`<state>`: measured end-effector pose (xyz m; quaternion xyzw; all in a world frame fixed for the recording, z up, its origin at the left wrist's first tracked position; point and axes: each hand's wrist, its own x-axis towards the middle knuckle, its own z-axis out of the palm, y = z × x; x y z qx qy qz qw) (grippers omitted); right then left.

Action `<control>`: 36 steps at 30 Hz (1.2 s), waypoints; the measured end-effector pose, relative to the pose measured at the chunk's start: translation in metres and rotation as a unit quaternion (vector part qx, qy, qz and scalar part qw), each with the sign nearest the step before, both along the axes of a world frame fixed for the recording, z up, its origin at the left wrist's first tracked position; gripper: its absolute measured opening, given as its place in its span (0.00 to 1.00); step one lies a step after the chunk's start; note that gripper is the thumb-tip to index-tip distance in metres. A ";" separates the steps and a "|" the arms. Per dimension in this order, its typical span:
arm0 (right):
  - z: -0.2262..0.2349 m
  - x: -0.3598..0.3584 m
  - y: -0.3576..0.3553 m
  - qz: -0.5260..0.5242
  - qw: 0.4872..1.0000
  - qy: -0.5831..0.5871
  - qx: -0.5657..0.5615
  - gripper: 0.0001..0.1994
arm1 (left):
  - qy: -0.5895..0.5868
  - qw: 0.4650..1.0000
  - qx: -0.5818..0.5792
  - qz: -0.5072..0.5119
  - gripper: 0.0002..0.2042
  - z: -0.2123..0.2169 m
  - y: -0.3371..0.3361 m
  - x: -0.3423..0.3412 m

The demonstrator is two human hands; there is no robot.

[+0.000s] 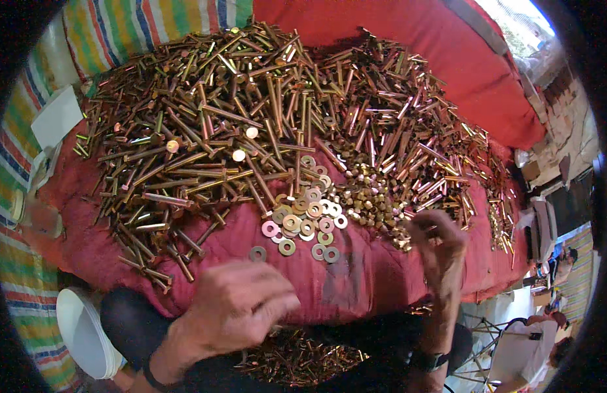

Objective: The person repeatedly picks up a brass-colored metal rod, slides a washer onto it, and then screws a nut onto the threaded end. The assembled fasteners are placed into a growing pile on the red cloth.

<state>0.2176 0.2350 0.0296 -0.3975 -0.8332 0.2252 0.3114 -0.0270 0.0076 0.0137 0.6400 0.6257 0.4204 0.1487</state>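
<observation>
My left hand (234, 306) is over the near edge of the red cloth, fingers curled together; what they hold, if anything, is hidden. My right hand (441, 245), smeared by motion, bends its fingers into a pinch beside the brass-coloured nuts (372, 196); I cannot make out anything in it. Between the hands and farther back lie loose flat washers (306, 226), gold and silver. Long hex-head bolts (198, 150) are heaped at the left. Shorter shiny metal pieces, perhaps sleeves (408, 124), form the heap at the right.
The red cloth (356, 281) covers the work surface. Below its near edge, between my dark-clothed legs, is a heap of small metal parts (303, 359). White stacked round items (84, 331) stand at the lower left. Striped sheeting (28, 262) lines the left; people (539, 347) sit at the far right.
</observation>
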 end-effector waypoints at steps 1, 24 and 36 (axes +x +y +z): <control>-0.006 0.008 0.016 -0.009 1.000 0.018 0.008 0.09 | 0.100 0.991 0.029 0.087 0.05 -0.001 0.000 -0.006; -0.030 0.000 -0.008 0.107 0.965 0.160 -0.176 0.08 | 0.338 0.901 0.141 0.232 0.17 -0.024 0.028 -0.046; -0.050 -0.042 -0.043 0.184 0.981 -0.055 0.029 0.11 | 0.327 0.874 0.036 0.356 0.19 -0.007 0.014 -0.072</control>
